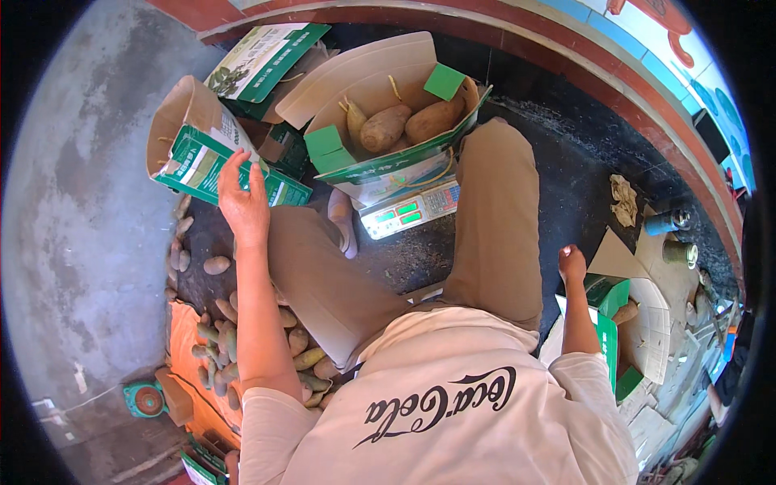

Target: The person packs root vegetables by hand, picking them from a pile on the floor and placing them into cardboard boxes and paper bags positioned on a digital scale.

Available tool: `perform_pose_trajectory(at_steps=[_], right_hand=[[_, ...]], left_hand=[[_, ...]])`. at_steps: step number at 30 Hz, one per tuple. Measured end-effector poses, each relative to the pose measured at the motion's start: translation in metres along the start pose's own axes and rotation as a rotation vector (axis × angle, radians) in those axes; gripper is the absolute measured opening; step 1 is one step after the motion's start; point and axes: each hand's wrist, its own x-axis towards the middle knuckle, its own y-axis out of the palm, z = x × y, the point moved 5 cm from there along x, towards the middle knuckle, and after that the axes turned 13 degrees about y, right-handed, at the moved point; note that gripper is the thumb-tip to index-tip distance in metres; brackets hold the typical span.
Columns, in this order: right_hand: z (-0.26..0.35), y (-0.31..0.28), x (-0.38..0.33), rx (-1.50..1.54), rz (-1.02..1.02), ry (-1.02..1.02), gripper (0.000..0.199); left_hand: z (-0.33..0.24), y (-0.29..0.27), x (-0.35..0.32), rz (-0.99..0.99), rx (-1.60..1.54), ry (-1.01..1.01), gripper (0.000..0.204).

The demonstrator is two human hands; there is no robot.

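Observation:
My left hand (245, 202) is raised with its fingers stretched out, over the near side of a green and white carton (202, 166); whether it touches the carton I cannot tell. Ahead of me, an open green carton (380, 182) with rope handles holds large brown tubers (385, 129). It stands behind the lit display panel of a digital scale (412, 212), and its base is hidden. Off to my right side, my right hand (572, 265) looks curled closed, with nothing visible in it. Close beside it is another open green carton (608, 327) with tubers inside.
Loose tubers (222, 343) lie in a heap on an orange sheet (184, 323) at my left. Another printed carton (271, 61) stands at the back left. Two jars (679, 253) and crumpled brown paper (623, 200) are at the right. A grey wall (89, 202) bounds the left.

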Motion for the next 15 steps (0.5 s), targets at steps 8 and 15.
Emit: perform_pose_trajectory(at_steps=[8,15], right_hand=[[-0.062,0.015,-0.01,-0.334,-0.012,0.092,0.024],[-0.059,0.011,-0.001,-0.428,-0.117,-0.047,0.017]], left_hand=[[0.016,0.022,-0.002,0.109,-0.068,-0.187,0.026],[0.053,0.026,-0.015,0.137,-0.206,-0.387,0.028]])
